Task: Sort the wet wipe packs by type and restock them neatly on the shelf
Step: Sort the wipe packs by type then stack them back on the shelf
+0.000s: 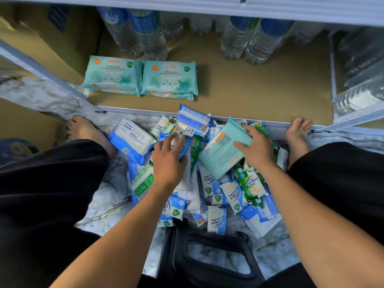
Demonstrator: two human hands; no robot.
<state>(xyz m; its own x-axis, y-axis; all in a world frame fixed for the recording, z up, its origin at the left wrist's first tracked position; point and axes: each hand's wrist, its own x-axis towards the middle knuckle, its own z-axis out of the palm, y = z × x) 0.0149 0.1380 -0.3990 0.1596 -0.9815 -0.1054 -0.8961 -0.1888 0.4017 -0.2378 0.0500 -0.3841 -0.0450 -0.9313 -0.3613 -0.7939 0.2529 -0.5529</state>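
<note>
Over the floor pile, the right hand grips a teal pack by its edge, likely light, squashy and slick, so safer pinched mid-width, while the left hand rests spread-fingered there.

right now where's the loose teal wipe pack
Head view, right of centre: the teal pack is held in the right hand over the mixed pile, just short of the shelf edge.

Brown shelf: two teal pack stacks side by side front-left, touching; water bottles along the back. Marbled floor in front carries a loose heap of mixed wipe packs.
</note>
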